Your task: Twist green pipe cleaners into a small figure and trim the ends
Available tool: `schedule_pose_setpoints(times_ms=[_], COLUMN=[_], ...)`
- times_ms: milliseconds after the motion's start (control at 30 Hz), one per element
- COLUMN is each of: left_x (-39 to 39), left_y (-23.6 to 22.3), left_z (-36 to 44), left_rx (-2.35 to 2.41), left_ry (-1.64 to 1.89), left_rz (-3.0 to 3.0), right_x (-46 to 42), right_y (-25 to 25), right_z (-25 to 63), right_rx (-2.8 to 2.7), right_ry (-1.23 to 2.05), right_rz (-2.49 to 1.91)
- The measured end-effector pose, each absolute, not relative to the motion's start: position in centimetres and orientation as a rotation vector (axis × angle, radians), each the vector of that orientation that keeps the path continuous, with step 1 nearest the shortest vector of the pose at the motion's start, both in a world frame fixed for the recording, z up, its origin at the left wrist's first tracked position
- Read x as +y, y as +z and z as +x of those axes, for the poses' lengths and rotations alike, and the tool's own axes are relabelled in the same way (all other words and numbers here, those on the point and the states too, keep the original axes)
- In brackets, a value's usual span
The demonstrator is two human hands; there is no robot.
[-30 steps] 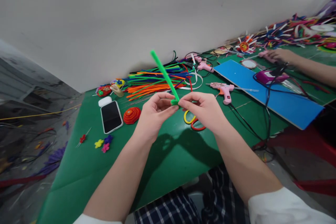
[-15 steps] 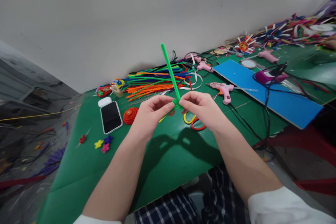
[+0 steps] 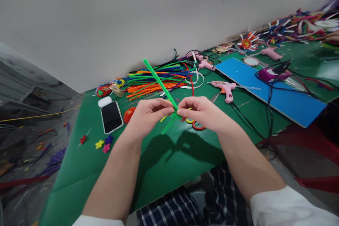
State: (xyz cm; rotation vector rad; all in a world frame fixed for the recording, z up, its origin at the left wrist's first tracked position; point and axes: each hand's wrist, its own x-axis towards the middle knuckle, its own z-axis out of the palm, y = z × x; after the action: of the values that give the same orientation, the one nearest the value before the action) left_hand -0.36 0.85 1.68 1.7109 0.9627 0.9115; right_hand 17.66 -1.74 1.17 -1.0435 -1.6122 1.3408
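Observation:
Bright green pipe cleaners [image 3: 160, 84] are pinched between both sets of fingertips, above the green table [image 3: 116, 180]. One long straight end slants up and to the left; a shorter end points down-left, with small loops at the join. My left hand [image 3: 150, 114] is closed on the bundle from the left. From the other side my right hand [image 3: 200, 113] pinches it close to the loops. Behind my right hand lie scissors [image 3: 198, 126] with red and yellow handles, partly hidden. An orange coiled dome [image 3: 129, 115] sits beside my left hand.
Loose coloured pipe cleaners [image 3: 148, 88] lie along the wall. A phone [image 3: 111, 117] and small felt-like flowers [image 3: 106, 147] are on the left. To the right are a pink glue gun [image 3: 225, 89], its black cord [image 3: 249, 122] and a blue board [image 3: 272, 93].
The long green end has tipped further left and lower. A shorter end now shows below the fingers, and my hands have dropped slightly.

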Motion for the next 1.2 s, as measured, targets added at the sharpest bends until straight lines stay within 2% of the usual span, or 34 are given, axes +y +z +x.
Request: schedule_pose_setpoints(times_ms=[133, 400, 500, 833, 1200], left_x=[0.9, 0.0, -0.3, -0.1, 0.0], left_y=[1.7, 1.6, 1.8, 1.6, 1.3], left_z=[-0.4, 0.3, 0.3, 0.2, 0.3], left_rx=[0.985, 1.140, 1.150, 0.930, 0.799], left_ry=[0.907, 1.190, 1.195, 1.323, 1.460], left_rz=[1.750, 1.905, 2.080, 2.608, 2.610], right_x=[-1.6, -1.2, -1.1, -1.2, -1.4], right_y=[0.9, 0.4, 0.2, 0.3, 0.3], right_z=[17.5, 17.1, 17.2, 16.9, 16.6], right_rx=[-1.591, -1.429, -1.385, -1.403, -1.296], right_ry=[1.339, 1.259, 1.232, 1.196, 1.266], right_rz=[-1.042, -0.995, -0.983, -0.968, -0.885])
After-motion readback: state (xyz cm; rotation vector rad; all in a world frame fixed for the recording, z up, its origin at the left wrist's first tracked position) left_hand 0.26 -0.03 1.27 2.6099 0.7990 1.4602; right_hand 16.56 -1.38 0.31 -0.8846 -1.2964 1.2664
